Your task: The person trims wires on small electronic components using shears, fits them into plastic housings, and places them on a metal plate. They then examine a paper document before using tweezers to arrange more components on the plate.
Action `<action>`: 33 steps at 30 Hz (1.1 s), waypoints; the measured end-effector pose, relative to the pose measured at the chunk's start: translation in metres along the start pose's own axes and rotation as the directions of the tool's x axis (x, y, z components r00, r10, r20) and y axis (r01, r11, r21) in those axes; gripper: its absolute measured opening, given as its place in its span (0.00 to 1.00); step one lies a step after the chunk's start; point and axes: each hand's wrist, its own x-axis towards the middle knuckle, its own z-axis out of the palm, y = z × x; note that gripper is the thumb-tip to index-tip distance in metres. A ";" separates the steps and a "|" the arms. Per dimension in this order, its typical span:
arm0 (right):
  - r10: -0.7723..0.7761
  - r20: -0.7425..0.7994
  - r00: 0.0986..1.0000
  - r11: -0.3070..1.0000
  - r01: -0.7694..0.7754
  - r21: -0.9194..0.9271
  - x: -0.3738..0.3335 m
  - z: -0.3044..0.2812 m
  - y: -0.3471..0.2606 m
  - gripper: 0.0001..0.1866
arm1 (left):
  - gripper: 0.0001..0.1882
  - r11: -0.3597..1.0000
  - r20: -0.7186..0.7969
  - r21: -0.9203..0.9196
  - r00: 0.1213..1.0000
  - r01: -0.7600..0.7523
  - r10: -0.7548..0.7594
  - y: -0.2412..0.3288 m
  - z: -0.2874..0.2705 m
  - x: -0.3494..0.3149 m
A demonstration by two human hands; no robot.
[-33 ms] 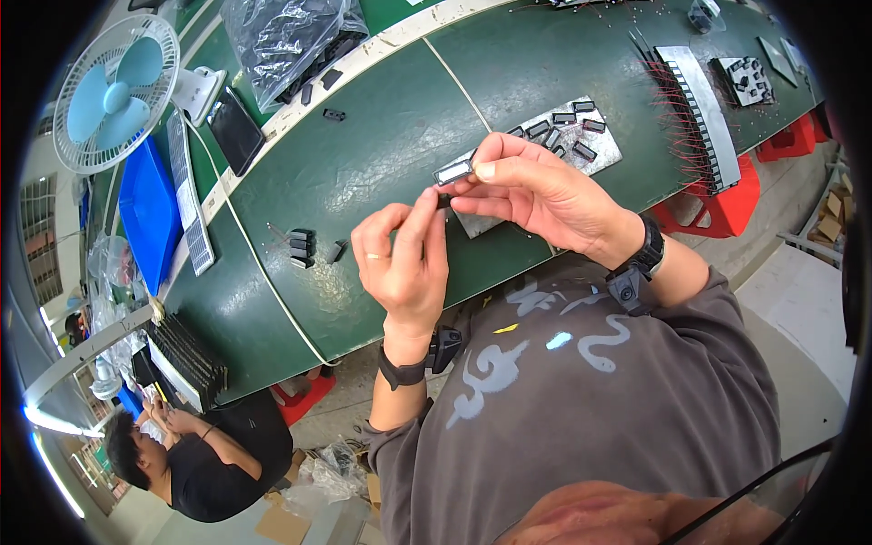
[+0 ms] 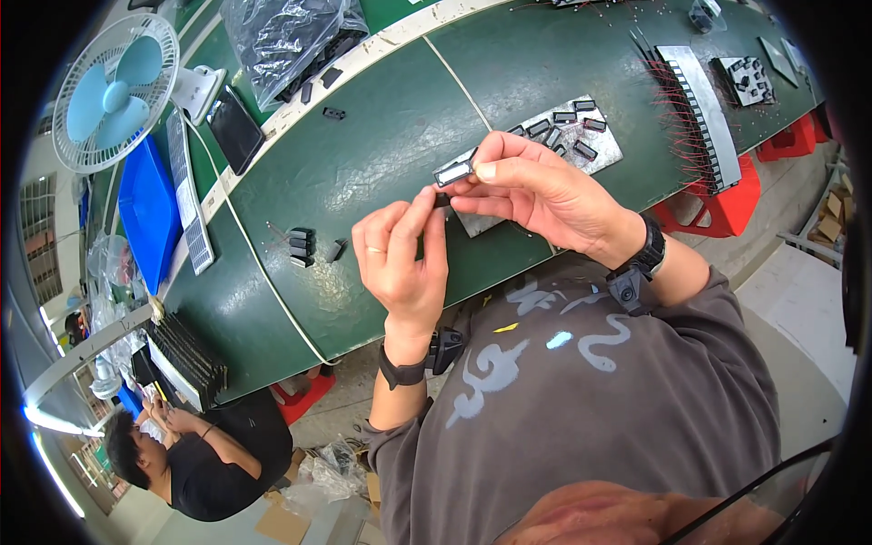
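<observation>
Between the thumb and fingers of my right hand [image 2: 545,186] is a small rectangular piece [image 2: 453,171] with a pale, shiny face and a dark rim. My left hand [image 2: 400,254] pinches a small black part [image 2: 442,200] at its fingertips, just below that piece; whether the two touch, I cannot tell. Partly hidden behind my right hand lies a silver metal plate [image 2: 595,154] bearing several small black rectangular pieces [image 2: 563,118]. Left of my hands, a short stack of black pieces [image 2: 301,243] sits on the green tabletop [image 2: 363,163], with a loose black piece [image 2: 336,251] beside it.
A fan [image 2: 116,95], a blue tray [image 2: 148,209] and a phone [image 2: 235,130] stand at the left. A plastic bag [image 2: 291,41] of black parts is at the back. To the right lies a metal strip [image 2: 699,113] with red wires. Another person [image 2: 213,463] works at lower left.
</observation>
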 end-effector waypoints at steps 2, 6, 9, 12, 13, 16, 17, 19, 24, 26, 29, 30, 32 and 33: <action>-0.002 0.010 1.000 0.999 0.003 -0.036 -0.001 0.002 -0.002 0.04 | 0.17 0.998 0.034 -0.004 0.998 0.060 -0.059 -0.001 -0.001 -0.002; -0.001 0.023 1.000 0.999 0.002 -0.042 0.000 0.002 -0.003 0.04 | 0.14 0.664 0.190 -0.514 0.827 0.543 -0.529 0.001 0.002 -0.011; -0.032 0.032 0.999 0.997 0.034 -0.068 0.000 0.001 -0.005 0.04 | 0.12 0.563 0.261 -0.575 0.785 0.594 -0.561 0.004 -0.001 -0.011; -0.030 0.029 0.999 0.997 0.032 -0.071 0.000 0.001 -0.004 0.04 | 0.13 0.548 0.273 -0.600 0.793 0.583 -0.545 0.006 -0.002 -0.010; -0.031 0.026 0.999 0.997 0.033 -0.074 0.000 0.001 -0.003 0.04 | 0.13 0.538 0.280 -0.614 0.796 0.578 -0.536 0.007 -0.002 -0.010; -0.029 0.027 0.999 0.997 0.031 -0.074 0.001 0.000 -0.003 0.04 | 0.13 0.533 0.294 -0.611 0.793 0.586 -0.534 0.008 -0.002 -0.009; -0.027 0.029 0.999 0.997 0.029 -0.073 0.001 0.000 -0.003 0.04 | 0.14 0.530 0.301 -0.609 0.790 0.590 -0.534 0.008 -0.003 -0.009; -0.027 0.027 0.999 0.997 0.029 -0.074 0.001 -0.001 -0.002 0.04 | 0.14 0.513 0.307 -0.620 0.785 0.593 -0.538 0.008 -0.002 -0.009; -0.032 0.027 0.999 0.997 0.034 -0.066 0.002 -0.002 -0.001 0.04 | 0.14 0.472 0.336 -0.641 0.774 0.605 -0.537 0.008 -0.001 -0.010; -0.037 0.026 0.999 0.997 0.039 -0.064 0.002 -0.003 0.000 0.04 | 0.14 0.469 0.345 -0.642 0.774 0.607 -0.530 0.009 0.000 -0.009; -0.022 0.042 0.999 0.998 0.024 -0.057 0.002 -0.003 0.000 0.04 | 0.14 0.440 0.332 -0.687 0.788 0.578 -0.518 0.014 0.001 -0.006; -0.024 0.039 0.999 0.998 0.027 -0.061 0.003 -0.003 0.001 0.04 | 0.14 0.437 0.332 -0.690 0.790 0.576 -0.516 0.015 0.001 -0.005; -0.014 0.033 0.999 0.998 0.016 -0.061 0.004 -0.004 0.004 0.04 | 0.14 0.399 0.312 -0.732 0.793 0.552 -0.524 0.017 0.000 -0.004; -0.009 0.031 0.999 0.998 0.010 -0.060 0.004 -0.004 0.004 0.04 | 0.15 0.380 0.302 -0.751 0.793 0.540 -0.529 0.016 -0.001 -0.004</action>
